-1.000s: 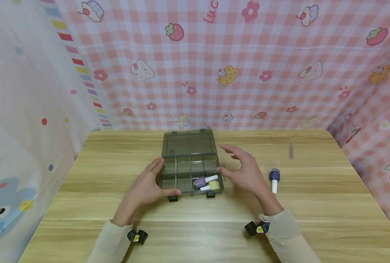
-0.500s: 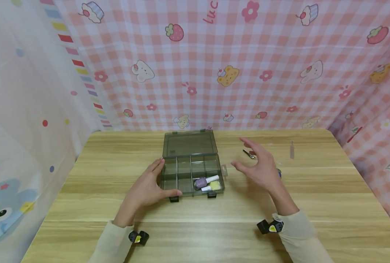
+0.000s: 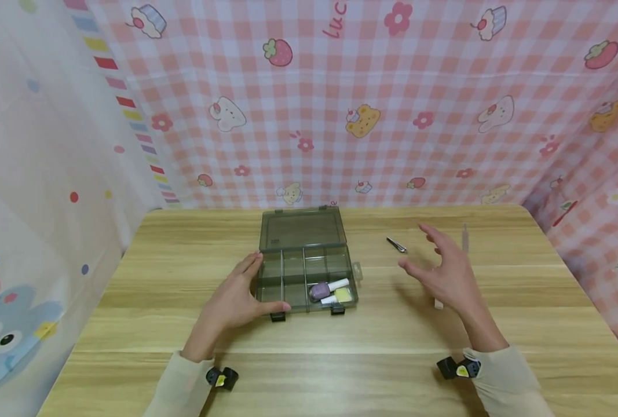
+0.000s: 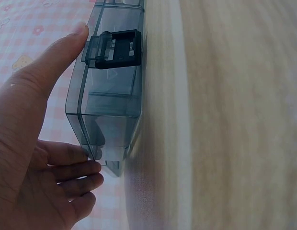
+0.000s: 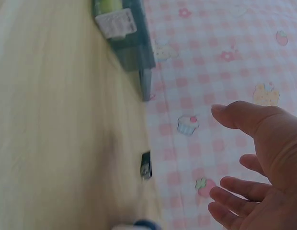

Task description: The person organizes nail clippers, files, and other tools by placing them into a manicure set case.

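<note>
A smoky-clear plastic compartment box lies with its lid folded back. A purple nail polish bottle and a yellow nail polish bottle, both white-capped, lie in its front right compartment. My left hand holds the box's left end, thumb on the front rim beside a black latch, fingers at the side wall. My right hand is in the air to the right, fingers spread and holding nothing. Beneath it a nail polish bottle's white cap shows; its dark blue body is hidden in the head view.
A metal nail clipper lies between box and right hand. Behind the right hand is a thin translucent strip. A clear tab sticks out at the box's right side. Patterned cloth hangs along the table's back edge.
My right hand has moved away from the box's right side, rightward past the nail clipper, and now covers most of the blue nail polish bottle. The left hand stays on the box.
</note>
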Demonstrator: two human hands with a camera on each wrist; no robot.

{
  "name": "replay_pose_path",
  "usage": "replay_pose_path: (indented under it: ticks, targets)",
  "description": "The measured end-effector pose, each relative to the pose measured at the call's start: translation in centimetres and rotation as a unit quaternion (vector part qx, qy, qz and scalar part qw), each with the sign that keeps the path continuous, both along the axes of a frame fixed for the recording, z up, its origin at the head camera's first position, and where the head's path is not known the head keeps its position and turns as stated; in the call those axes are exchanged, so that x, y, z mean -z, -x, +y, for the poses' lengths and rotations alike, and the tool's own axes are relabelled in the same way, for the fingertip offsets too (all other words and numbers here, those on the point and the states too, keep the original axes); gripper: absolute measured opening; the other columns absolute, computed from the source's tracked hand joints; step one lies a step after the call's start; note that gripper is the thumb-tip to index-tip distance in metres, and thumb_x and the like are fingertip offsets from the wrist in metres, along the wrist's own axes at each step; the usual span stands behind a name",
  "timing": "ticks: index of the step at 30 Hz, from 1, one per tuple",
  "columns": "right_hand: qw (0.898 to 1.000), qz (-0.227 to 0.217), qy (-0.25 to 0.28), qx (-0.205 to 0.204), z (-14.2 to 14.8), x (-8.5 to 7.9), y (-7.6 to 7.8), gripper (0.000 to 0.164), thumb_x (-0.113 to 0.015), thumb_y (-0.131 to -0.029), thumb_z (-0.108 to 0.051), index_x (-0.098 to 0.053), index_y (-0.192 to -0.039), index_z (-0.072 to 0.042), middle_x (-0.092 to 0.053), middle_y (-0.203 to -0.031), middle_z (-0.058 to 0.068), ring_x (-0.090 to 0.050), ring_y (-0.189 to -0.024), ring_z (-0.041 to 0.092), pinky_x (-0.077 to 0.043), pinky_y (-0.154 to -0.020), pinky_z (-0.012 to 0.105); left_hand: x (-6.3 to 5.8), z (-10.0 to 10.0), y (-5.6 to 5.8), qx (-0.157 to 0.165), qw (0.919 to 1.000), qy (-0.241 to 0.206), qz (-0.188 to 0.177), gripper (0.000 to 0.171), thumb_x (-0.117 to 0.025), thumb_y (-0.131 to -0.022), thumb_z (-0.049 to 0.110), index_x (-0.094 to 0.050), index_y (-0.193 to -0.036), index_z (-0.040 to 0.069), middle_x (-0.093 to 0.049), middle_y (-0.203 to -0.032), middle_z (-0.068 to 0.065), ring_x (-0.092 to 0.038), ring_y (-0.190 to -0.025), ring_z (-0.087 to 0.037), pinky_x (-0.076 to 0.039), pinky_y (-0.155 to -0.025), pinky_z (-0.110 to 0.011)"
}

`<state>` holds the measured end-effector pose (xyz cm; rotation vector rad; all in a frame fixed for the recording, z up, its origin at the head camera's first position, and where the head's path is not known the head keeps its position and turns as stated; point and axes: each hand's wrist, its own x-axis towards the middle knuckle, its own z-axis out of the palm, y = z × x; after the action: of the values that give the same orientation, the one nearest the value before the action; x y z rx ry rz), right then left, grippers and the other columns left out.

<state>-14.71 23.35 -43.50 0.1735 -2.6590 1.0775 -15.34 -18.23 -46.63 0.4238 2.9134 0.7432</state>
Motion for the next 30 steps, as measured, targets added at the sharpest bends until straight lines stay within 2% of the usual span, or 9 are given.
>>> replay_pose_path:
  ticks: [9,17,21,26,30]
  targets:
    - [0.997,-0.044,-0.051,0.034,2.4,1.4,-1.2,0.09,-0.084,-0.086,-0.035,-0.04,-0.155,-0.001,-0.045,-0.153,0.031,-0.051,-0.13,0.051,-0.046,-0.098,0.072,-0.1,0.0,-0.1,-0.003,1.0,-0.002,-0.006,0.138,-0.072,-0.063,0.088,-0.025,-0.162,0.004,-0.021,-0.172,-0.013,-0.025,-0.157,-0.036,-0.035,-0.123,-0.055]
    - [0.988,-0.127,-0.052,0.077,3.1,2.8,-2.1,0.098,-0.081,-0.087,-0.047,-0.034,-0.156,0.005,-0.048,-0.145,0.035,-0.055,-0.126,0.052,-0.047,-0.1,0.067,-0.2,0.0,0.0,-0.004,0.9999,0.001,-0.01,0.139,-0.071,-0.063,0.089,-0.025,-0.162,0.004,-0.02,-0.172,-0.012,-0.024,-0.157,-0.035,-0.034,-0.123,-0.055]
    - [0.984,-0.14,-0.04,0.105,3.1,3.5,-2.1,0.095,-0.081,-0.087,-0.046,-0.037,-0.153,0.007,-0.054,-0.136,0.034,-0.056,-0.122,0.049,-0.047,-0.1,0.064,-0.2,0.0,0.0,-0.004,0.9999,0.0,-0.009,0.139,-0.071,-0.063,0.089,-0.025,-0.162,0.004,-0.02,-0.172,-0.012,-0.024,-0.157,-0.035,-0.034,-0.123,-0.055]
    - [0.982,-0.128,-0.035,0.133,3.5,4.2,-2.0,0.08,-0.082,-0.087,-0.039,-0.05,-0.143,0.009,-0.062,-0.124,0.029,-0.06,-0.11,0.041,-0.053,-0.09,0.052,-0.3,0.0,-0.1,-0.004,0.9999,-0.001,-0.01,0.138,-0.072,-0.063,0.087,-0.026,-0.162,0.003,-0.02,-0.172,-0.012,-0.024,-0.157,-0.036,-0.034,-0.123,-0.056]
    - [0.985,-0.105,-0.031,0.134,4.0,4.3,-2.1,0.065,-0.085,-0.085,-0.031,-0.061,-0.131,0.009,-0.07,-0.112,0.025,-0.066,-0.098,0.033,-0.053,-0.077,0.027,-0.2,0.1,-0.1,-0.003,0.9999,-0.002,-0.011,0.138,-0.072,-0.063,0.088,-0.026,-0.162,0.004,-0.02,-0.172,-0.011,-0.024,-0.157,-0.036,-0.035,-0.123,-0.056]
